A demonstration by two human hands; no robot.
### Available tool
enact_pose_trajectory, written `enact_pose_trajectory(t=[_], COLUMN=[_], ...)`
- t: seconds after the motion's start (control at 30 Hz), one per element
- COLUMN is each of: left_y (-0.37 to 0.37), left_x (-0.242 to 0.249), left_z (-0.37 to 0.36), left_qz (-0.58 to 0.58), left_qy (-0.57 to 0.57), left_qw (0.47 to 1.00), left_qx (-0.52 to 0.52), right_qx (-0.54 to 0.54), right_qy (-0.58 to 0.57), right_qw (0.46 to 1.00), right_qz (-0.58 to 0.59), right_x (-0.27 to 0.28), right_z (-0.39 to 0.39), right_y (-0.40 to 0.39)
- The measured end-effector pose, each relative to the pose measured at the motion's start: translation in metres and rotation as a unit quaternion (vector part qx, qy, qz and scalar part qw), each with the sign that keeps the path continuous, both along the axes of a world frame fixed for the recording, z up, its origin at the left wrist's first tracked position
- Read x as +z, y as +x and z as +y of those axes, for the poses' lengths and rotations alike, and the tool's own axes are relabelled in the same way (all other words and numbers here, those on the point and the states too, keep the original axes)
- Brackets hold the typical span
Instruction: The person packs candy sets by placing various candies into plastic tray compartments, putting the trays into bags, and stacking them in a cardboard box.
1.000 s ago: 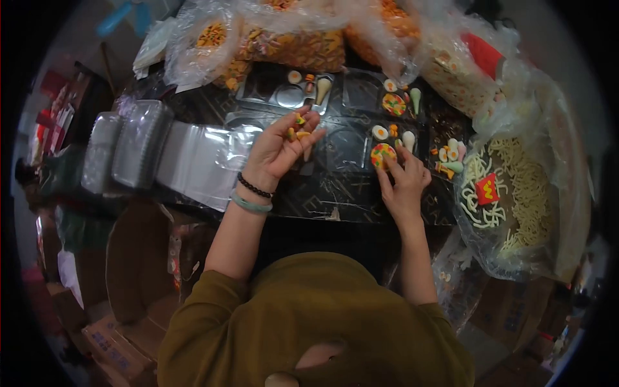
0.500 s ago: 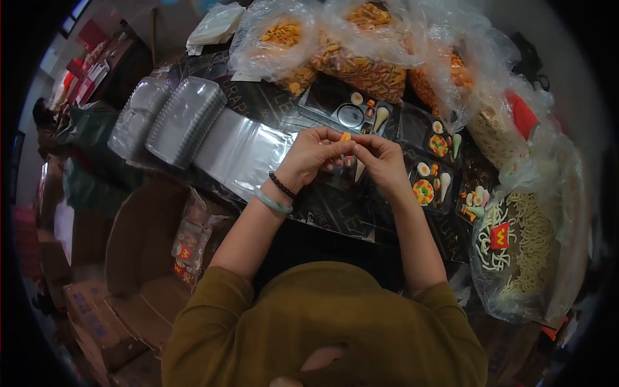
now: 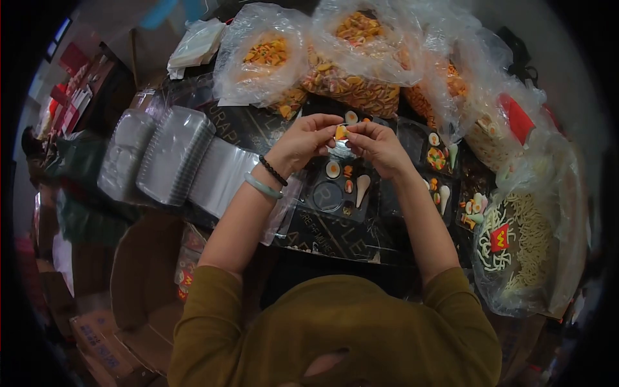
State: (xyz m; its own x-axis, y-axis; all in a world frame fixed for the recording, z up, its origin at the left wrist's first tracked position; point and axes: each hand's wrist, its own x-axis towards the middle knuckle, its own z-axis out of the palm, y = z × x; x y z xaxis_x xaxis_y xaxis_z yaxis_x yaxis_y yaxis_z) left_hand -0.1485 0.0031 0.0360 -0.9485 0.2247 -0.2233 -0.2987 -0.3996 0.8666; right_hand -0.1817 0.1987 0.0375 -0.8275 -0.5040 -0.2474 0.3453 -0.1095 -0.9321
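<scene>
A small orange-and-yellow toy food piece (image 3: 341, 132) is pinched between the fingertips of my left hand (image 3: 306, 140) and my right hand (image 3: 380, 148). Both hands are closed around it, above the black table. Just below them lies a clear plastic tray (image 3: 351, 209) with a round recess, holding a fried-egg piece (image 3: 333, 169), small orange pieces and a white spoon-shaped piece (image 3: 363, 190). Right of my right forearm sit more filled trays, one with a round pizza-like piece (image 3: 436, 158). What the small piece depicts is too small to tell.
Open plastic bags (image 3: 264, 80) of small toy pieces line the back. Stacked clear lids (image 3: 174, 155) and plastic sleeves (image 3: 222, 174) lie on the left. A bag of pale noodle-like strips (image 3: 532, 238) stands at the right. A cardboard box (image 3: 138, 277) is below left.
My hands have shifted slightly away from my body with the small piece still between them. The view has moved, and the tray beneath shows more fully.
</scene>
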Motion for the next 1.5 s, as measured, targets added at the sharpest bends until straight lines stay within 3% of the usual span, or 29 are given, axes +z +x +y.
enact_pose_trajectory(t=[0.03, 0.2, 0.23, 0.33, 0.37, 0.43, 0.57, 0.67, 0.77, 0.93, 1.27, 1.43, 1.47, 1.5], left_y=[-0.005, -0.005, -0.005, -0.007, -0.012, -0.021, -0.034, -0.031, -0.043, -0.049, -0.048, -0.045, -0.041, -0.038], left_x=[-0.003, -0.012, -0.014, -0.011, -0.015, -0.02, -0.028, -0.017, -0.039, -0.057, -0.054, -0.044, -0.039, -0.032], left_z=[-0.003, 0.003, 0.005, 0.008, 0.003, -0.005, -0.007, 0.001, 0.008, 0.021, 0.021, 0.022, 0.022, 0.021], left_qz=[0.024, 0.097, 0.104, 0.054, 0.06, 0.043, 0.029, 0.024, 0.107, 0.331, 0.309, 0.249, 0.232, 0.214], left_qy=[0.002, -0.032, -0.038, -0.108, -0.124, -0.157, -0.181, -0.249, -0.299, -0.557, -0.561, -0.57, -0.539, -0.506], left_qw=[0.999, 0.995, 0.994, 0.989, 0.987, 0.985, 0.983, 0.968, 0.948, 0.753, 0.763, 0.778, 0.804, 0.828], left_qx=[-0.039, 0.004, 0.002, 0.079, 0.083, 0.053, 0.003, 0.009, 0.023, 0.118, 0.088, 0.084, 0.1, 0.116], right_qx=[-0.002, -0.019, -0.004, -0.106, -0.087, -0.029, 0.049, -0.045, -0.042, -0.032, 0.026, -0.025, -0.036, -0.043], right_qy=[-0.01, -0.043, -0.016, 0.076, 0.177, 0.298, 0.437, 0.417, 0.396, 0.427, 0.468, 0.435, 0.423, 0.391], right_qw=[1.0, 0.997, 1.0, 0.983, 0.942, 0.858, 0.665, 0.683, 0.76, 0.69, 0.62, 0.644, 0.651, 0.716], right_qz=[-0.006, -0.064, -0.026, 0.126, 0.273, 0.418, 0.604, 0.599, 0.513, 0.583, 0.629, 0.629, 0.63, 0.577], right_x=[0.0, -0.002, -0.007, -0.012, -0.018, -0.022, -0.026, -0.015, -0.026, -0.033, -0.03, -0.031, -0.03, -0.03], right_z=[-0.001, -0.012, -0.011, -0.009, -0.002, 0.008, 0.002, 0.0, 0.009, 0.015, 0.011, 0.006, 0.006, 0.007], right_y=[-0.001, 0.002, 0.001, -0.006, -0.016, -0.027, -0.04, -0.028, -0.029, -0.028, -0.032, -0.027, -0.027, -0.028])
